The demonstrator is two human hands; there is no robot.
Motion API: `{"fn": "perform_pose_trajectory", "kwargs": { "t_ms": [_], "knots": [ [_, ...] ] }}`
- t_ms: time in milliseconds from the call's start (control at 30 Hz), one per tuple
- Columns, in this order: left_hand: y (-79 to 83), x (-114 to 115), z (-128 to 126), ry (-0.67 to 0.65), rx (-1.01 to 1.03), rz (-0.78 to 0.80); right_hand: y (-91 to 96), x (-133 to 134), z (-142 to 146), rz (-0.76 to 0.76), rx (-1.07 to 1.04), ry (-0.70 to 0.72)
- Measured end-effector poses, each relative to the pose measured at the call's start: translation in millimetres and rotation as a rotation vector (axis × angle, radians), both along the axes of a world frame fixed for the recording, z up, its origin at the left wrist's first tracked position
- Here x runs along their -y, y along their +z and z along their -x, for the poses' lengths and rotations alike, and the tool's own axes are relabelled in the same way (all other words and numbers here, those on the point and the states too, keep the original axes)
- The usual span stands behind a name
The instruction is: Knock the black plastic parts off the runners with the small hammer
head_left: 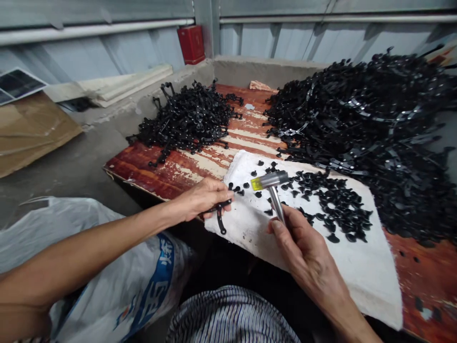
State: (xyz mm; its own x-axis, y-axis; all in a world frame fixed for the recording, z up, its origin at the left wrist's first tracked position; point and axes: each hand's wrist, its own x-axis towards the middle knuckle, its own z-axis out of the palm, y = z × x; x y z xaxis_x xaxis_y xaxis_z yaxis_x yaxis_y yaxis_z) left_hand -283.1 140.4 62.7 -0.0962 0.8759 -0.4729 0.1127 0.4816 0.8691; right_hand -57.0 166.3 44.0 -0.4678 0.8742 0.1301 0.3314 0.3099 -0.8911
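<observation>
My left hand [204, 197] pinches a black jointed linkage piece [221, 221] at the near left edge of a white cloth [250, 228]. One arm of the piece hangs down below my fingers. In my right hand [303, 243] is a small hammer [273, 179], gripped by its metal handle. The hammer's head has a yellow face pointing left and is raised above the cloth. Small black round-headed parts [332, 205] lie scattered over the cloth, densest on its right side. A few of them sit close to my left fingertips.
A heap of black linkage pieces [193, 116] stands at the back left of the worn red board [143, 164]. A larger black heap [357, 109] fills the right. Behind are a red tin [192, 44] and metal walls. A white plastic sack [117, 267] stands at the lower left.
</observation>
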Motion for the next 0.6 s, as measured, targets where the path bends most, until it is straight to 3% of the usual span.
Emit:
{"fn": "perform_pose_trajectory", "kwargs": {
  "t_ms": [133, 233, 367, 600],
  "knots": [
    [-5.1, -5, 10, 0.037, 0.021, 0.067, -4.8, -19, -2, -0.459, 0.249, 0.064],
    [-4.6, -3, 10, 0.034, 0.038, 0.063, -5.7, -31, 4, -0.629, 0.485, 0.125],
    [-4.1, -1, 10, 0.024, 0.036, 0.055, -10.6, -34, -1, -0.706, 0.604, 0.183],
    [-1.7, -5, 8, -0.035, 0.062, 0.031, -17.7, -28, -30, -0.646, 0.515, 0.110]
  ]
}}
